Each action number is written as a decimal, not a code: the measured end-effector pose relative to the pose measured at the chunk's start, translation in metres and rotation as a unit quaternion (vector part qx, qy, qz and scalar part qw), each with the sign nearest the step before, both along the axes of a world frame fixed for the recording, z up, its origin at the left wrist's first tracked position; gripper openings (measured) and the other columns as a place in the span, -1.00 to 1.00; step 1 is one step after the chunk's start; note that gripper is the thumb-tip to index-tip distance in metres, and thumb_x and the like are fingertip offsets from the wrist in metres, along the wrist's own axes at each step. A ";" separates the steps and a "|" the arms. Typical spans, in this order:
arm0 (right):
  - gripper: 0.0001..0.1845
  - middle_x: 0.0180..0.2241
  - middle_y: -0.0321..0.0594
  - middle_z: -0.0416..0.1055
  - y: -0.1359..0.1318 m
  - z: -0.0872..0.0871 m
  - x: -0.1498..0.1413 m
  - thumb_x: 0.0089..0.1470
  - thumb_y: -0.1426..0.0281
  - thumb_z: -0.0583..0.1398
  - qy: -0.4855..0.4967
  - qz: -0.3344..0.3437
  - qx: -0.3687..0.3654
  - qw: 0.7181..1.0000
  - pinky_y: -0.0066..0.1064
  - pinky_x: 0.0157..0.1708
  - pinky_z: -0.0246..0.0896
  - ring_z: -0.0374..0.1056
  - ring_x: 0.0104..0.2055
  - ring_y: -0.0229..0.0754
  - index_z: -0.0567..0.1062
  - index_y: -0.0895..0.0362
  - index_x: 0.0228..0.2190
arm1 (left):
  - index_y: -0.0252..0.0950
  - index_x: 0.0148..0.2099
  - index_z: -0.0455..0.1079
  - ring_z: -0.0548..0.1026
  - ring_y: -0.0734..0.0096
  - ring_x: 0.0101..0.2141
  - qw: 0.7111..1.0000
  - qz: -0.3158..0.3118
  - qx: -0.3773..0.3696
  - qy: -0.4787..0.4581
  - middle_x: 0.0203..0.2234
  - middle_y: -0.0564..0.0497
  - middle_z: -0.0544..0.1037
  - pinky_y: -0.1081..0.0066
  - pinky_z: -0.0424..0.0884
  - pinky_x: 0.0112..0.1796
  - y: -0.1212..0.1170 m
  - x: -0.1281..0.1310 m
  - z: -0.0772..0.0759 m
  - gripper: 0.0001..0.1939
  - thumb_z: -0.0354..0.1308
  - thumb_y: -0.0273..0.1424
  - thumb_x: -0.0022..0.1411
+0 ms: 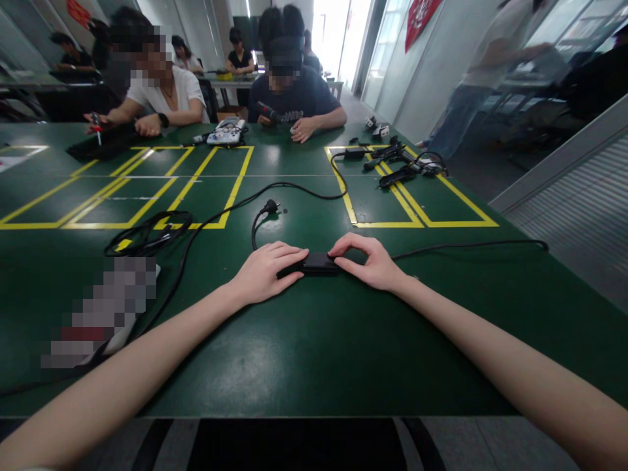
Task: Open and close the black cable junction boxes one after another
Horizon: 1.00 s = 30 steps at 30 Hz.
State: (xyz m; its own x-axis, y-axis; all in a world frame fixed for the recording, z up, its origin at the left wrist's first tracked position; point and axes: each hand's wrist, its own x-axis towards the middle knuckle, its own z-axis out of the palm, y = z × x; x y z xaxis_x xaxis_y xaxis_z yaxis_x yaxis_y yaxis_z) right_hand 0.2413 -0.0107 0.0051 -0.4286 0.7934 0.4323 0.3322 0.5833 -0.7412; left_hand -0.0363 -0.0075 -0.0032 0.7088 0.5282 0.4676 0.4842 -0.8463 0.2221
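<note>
A black power adapter lies on the green table in front of me, gripped at both ends. My left hand is closed on its left end, fingers over the top and thumb along the near side. With thumb and fingertips, my right hand pinches the right end. A short cord with a black plug comes out from behind my left hand and rests on the table beyond it. From near my right hand a thin black cable runs off to the right.
To the left are a coiled black cable and a blurred-out power strip. A long cord crosses the table. Yellow tape marks rectangles. Black devices and cables sit at the far right. Two people work opposite.
</note>
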 end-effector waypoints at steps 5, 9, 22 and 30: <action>-0.92 -0.32 -0.19 0.54 0.001 -0.003 0.000 0.17 0.33 0.29 -0.013 0.023 0.055 0.998 -0.16 -0.16 0.40 0.45 -0.24 -0.07 0.60 0.03 -0.28 | -0.30 0.23 0.45 0.57 0.14 -0.03 1.000 0.000 0.018 0.005 0.00 -0.16 0.65 0.14 0.57 -0.03 0.001 0.000 -0.001 -0.61 0.16 -0.27 0.45; -0.92 -0.30 -0.19 0.53 0.003 -0.004 0.001 0.17 0.33 0.32 -0.025 0.037 0.071 0.996 -0.19 -0.19 0.41 0.43 -0.27 -0.11 0.60 0.05 -0.26 | -0.30 0.23 0.46 0.58 0.16 -0.04 1.000 -0.003 0.026 0.002 -0.03 -0.16 0.66 0.16 0.58 -0.05 0.001 0.000 -0.002 -0.61 0.16 -0.28 0.45; -0.78 -0.10 -0.14 0.55 0.004 -0.003 0.004 0.18 0.32 0.34 -0.028 0.075 0.006 0.997 -0.23 -0.13 0.47 0.47 -0.06 -0.10 0.60 0.07 -0.11 | -0.33 0.19 0.45 0.59 0.17 -0.07 1.000 0.000 0.002 -0.014 -0.09 -0.16 0.66 0.18 0.58 -0.09 -0.001 0.002 -0.002 -0.60 0.23 -0.30 0.38; -0.72 -0.09 -0.10 0.57 0.006 -0.009 0.002 0.20 0.30 0.33 -0.091 0.077 0.053 0.991 -0.16 -0.08 0.45 0.47 -0.05 -0.04 0.57 0.09 -0.06 | -0.34 0.12 0.39 0.56 0.13 -0.10 0.999 0.037 -0.023 0.031 -0.13 -0.16 0.61 0.15 0.53 -0.09 -0.003 0.008 -0.001 -0.65 0.20 -0.25 0.41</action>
